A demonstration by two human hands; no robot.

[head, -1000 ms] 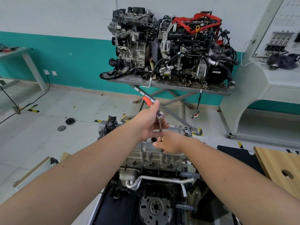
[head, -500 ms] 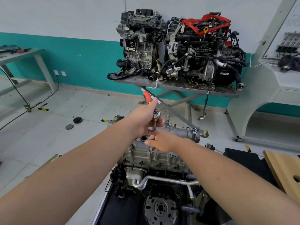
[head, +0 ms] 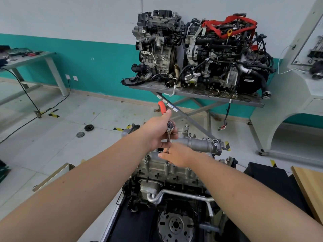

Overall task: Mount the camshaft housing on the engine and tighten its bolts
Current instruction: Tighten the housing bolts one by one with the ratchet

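Two engines (head: pixel 201 55) sit on a stand behind. My left hand (head: pixel 157 131) grips the ratchet (head: pixel 170 126), its extension upright; my right hand (head: pixel 176 155) pinches the extension above the housing (head: pixel 197 144), which lies left-right.

Bright, even indoor light w/ no single clear source. Soft, faint shadows on the pale floor (head: pixel 43 154); no harsh glare. Wide-angle lens bends the wall (head: pixel 70 18) and stretches both forearms at the bottom edges. Centre is sharp; corners slightly soft.
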